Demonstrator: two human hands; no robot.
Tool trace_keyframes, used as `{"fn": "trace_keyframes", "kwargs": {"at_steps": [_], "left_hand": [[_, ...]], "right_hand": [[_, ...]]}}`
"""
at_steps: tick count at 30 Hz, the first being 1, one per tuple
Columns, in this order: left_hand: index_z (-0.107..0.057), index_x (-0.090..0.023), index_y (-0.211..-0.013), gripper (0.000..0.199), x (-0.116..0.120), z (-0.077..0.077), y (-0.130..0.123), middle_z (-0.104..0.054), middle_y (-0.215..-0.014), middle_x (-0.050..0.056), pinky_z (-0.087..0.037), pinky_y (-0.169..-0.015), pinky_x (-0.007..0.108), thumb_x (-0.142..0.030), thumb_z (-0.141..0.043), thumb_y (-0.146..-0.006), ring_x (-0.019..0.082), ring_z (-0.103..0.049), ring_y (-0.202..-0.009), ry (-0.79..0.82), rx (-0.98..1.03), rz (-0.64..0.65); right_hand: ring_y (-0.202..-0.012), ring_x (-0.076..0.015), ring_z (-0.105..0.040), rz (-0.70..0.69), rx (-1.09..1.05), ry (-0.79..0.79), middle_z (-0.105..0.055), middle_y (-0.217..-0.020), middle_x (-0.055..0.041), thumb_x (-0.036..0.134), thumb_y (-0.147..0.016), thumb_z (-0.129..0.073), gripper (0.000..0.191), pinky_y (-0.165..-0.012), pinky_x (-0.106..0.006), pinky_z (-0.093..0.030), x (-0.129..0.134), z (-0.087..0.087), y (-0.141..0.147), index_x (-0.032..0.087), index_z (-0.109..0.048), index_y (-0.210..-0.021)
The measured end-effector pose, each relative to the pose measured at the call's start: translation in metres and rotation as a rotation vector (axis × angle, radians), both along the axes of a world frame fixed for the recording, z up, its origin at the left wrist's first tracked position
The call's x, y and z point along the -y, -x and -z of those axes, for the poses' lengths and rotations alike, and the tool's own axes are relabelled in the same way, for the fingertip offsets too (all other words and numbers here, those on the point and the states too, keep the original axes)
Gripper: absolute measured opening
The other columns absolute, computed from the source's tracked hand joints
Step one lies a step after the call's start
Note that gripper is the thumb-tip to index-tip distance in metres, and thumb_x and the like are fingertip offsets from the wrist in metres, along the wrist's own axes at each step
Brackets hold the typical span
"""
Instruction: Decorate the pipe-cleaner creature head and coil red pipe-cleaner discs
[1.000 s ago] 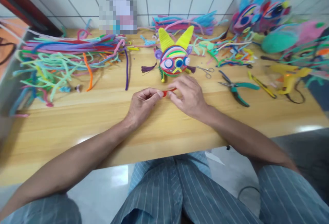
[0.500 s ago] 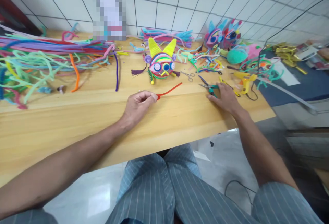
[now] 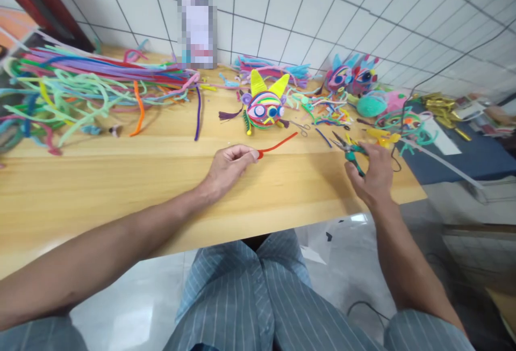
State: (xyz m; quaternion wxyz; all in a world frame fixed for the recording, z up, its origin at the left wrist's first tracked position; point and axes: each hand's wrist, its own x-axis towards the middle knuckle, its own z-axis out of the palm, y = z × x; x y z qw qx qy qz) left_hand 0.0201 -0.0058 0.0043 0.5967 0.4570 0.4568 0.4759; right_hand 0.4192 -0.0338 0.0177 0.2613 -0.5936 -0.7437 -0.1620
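My left hand (image 3: pixel 234 169), low over the middle of the table, pinches a red pipe cleaner (image 3: pixel 280 142) near its coiled end; the straight part points right and away from me. On the right, my right hand (image 3: pixel 374 173) grips green-handled pliers (image 3: pixel 351 155), their jaws pointing away to the left. Beyond my left hand sits a striped mask-like figure (image 3: pixel 265 108) with yellow horns, round eyes and purple tassels. A pair of small scissors (image 3: pixel 302 128) lies beside it, and a short dark blue pipe cleaner (image 3: pixel 323 137) rests close to the pliers' tips.
Bundles of coloured pipe cleaners (image 3: pixel 108 74) cover the table's left. Cut scraps (image 3: pixel 330 106) lie right of the figure. A yellow glue gun (image 3: pixel 381 137) with a cord stands beyond my right hand. More finished figures (image 3: pixel 341 76) lean against the tiled wall.
My right hand has lifted the pliers off the table and brought them a little nearer to me. The left hand keeps its pinch on the red pipe cleaner. The camera view has shifted slightly.
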Motion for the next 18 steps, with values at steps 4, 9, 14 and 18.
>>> {"fn": "trace_keyframes", "kwargs": {"at_steps": [4,9,14,18], "left_hand": [[-0.077,-0.017,-0.075,0.026,-0.001,0.0,0.001,-0.065,-0.066,0.0,-0.028,-0.047,0.023,-0.041,-0.083,-0.072,0.007,-0.04,-0.05,0.012,0.057,0.0],[-0.076,-0.017,-0.075,0.027,0.0,-0.001,0.0,-0.069,-0.071,0.0,-0.027,-0.046,0.024,-0.042,-0.085,-0.071,0.006,-0.041,-0.049,0.02,0.148,-0.004],[-0.075,-0.018,-0.074,0.028,0.0,-0.003,-0.002,-0.071,-0.075,0.0,-0.028,-0.046,0.024,-0.043,-0.086,-0.07,0.005,-0.042,-0.049,0.053,0.2,0.026],[-0.075,-0.017,-0.074,0.026,0.002,-0.003,-0.003,-0.069,-0.072,-0.001,-0.028,-0.046,0.024,-0.042,-0.082,-0.073,0.005,-0.042,-0.049,0.059,0.202,0.06]], "right_hand": [[-0.124,-0.0364,-0.066,-0.227,-0.156,0.158,-0.069,-0.131,-0.0151,0.038,-0.098,-0.064,0.047,-0.108,-0.058,-0.054,0.022,-0.014,0.055,0.027,-0.062,-0.144],[-0.118,-0.0305,-0.069,-0.381,-0.39,0.519,-0.072,-0.129,-0.0105,0.043,-0.104,-0.059,0.036,-0.104,-0.05,-0.056,0.018,-0.001,0.11,0.028,-0.066,-0.136],[-0.12,-0.0297,-0.067,-0.421,-0.482,0.629,-0.072,-0.128,-0.0088,0.045,-0.104,-0.062,0.035,-0.107,-0.049,-0.053,0.004,0.004,0.134,0.028,-0.066,-0.134],[-0.122,-0.0297,-0.066,-0.421,-0.538,0.651,-0.07,-0.13,-0.0084,0.047,-0.104,-0.061,0.035,-0.109,-0.048,-0.05,-0.002,0.003,0.142,0.028,-0.066,-0.133]]}}
